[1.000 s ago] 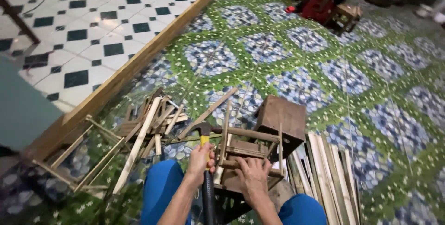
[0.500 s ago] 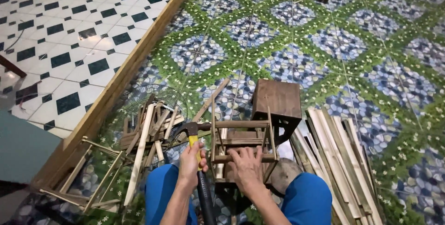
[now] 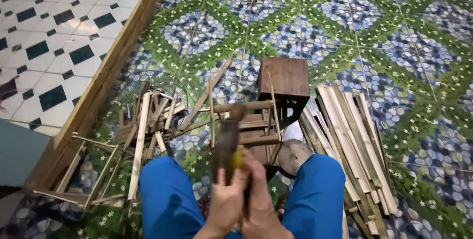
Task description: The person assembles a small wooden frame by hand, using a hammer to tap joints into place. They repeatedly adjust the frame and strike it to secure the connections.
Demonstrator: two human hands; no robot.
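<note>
I sit on the floor with my knees in blue trousers (image 3: 170,194) apart. My left hand (image 3: 224,202) is shut on a hammer (image 3: 227,138), which is blurred, with a yellow band near the grip. The hammer's head is up against the top rail of a small bamboo frame (image 3: 246,106) standing between my knees. My right hand (image 3: 263,204) presses against the left hand beside the handle. Whether it grips anything is hidden. Just behind the frame stands a dark brown wooden stool (image 3: 285,76).
Long bamboo slats (image 3: 345,130) lie in a bundle at my right knee. Short cut sticks (image 3: 148,116) are heaped on a wire fan grille (image 3: 165,79) at the left, with a ladder-like bamboo frame (image 3: 88,170) nearer. A wooden beam (image 3: 108,71) borders the patterned mat.
My right hand has come off the frame and now lies against the left hand. The hammer has swung up toward the frame's top rail. The view has tilted down and closer.
</note>
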